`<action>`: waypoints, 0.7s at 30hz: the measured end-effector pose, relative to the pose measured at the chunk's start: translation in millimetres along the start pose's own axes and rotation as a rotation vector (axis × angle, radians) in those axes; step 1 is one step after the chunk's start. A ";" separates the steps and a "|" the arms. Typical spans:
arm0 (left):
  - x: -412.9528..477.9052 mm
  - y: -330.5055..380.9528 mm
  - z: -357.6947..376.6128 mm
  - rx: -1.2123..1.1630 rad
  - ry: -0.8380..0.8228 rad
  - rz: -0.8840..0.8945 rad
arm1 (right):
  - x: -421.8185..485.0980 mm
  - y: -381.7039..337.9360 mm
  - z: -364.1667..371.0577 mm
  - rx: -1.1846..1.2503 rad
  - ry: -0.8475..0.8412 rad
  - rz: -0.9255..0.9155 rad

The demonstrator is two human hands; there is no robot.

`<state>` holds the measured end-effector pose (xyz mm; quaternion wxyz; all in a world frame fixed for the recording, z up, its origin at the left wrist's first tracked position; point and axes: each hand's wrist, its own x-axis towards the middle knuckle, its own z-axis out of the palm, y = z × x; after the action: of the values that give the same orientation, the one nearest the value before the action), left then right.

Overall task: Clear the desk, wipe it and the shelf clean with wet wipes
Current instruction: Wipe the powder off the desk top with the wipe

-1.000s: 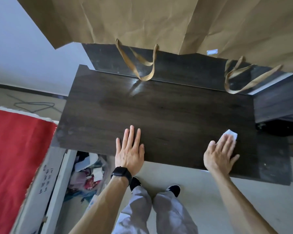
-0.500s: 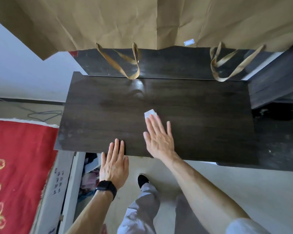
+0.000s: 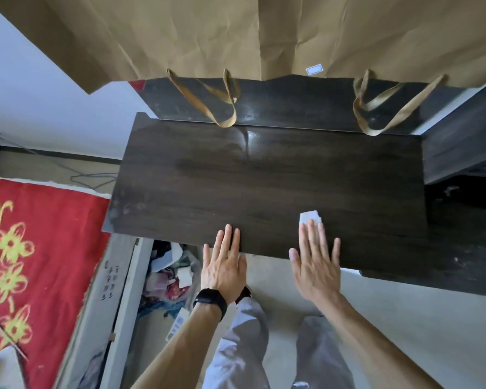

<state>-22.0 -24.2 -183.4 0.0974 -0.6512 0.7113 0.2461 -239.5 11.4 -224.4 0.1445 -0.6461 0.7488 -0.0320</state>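
A dark wood-grain desk top [image 3: 264,178] is shown, with glare caught at the back middle. A white wet wipe [image 3: 310,216] is pressed flat near the front edge under the straight fingers of the right hand [image 3: 316,265]. The left hand [image 3: 223,266] is laid open over that same edge, just beside. Pale smudges [image 3: 124,211] are seen at the front left corner.

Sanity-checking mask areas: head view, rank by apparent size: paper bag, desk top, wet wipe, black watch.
1. paper bag, though cropped by the frame.
2. desk top.
3. black watch and wet wipe: both small; the wipe is partly hidden under the right hand, so unranked.
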 end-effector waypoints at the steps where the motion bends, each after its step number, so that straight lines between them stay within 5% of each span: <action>1: 1.1 -12.6 -1.9 -0.013 0.019 -0.049 | 4.8 -15.4 3.5 -0.006 -0.015 -0.123; 5: 1.6 -71.0 -11.4 -0.045 0.076 -0.204 | 31.3 -77.5 17.7 -0.028 -0.110 -0.561; 10: 3.4 -128.8 -24.4 -0.078 0.116 -0.288 | 64.9 -157.5 33.6 -0.121 -0.193 -0.835; 16: 16.8 -164.1 -46.5 -0.102 0.130 -0.297 | 92.0 -249.6 45.7 -0.148 -0.225 -0.885; 21: 24.1 -192.1 -51.5 -0.005 0.116 -0.270 | 109.4 -282.8 50.5 -0.069 -0.176 -0.690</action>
<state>171.4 -75.9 -193.1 0.0867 -0.7545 0.6210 0.1942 31.0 -134.6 -225.6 0.1673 -0.8657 0.4718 0.0019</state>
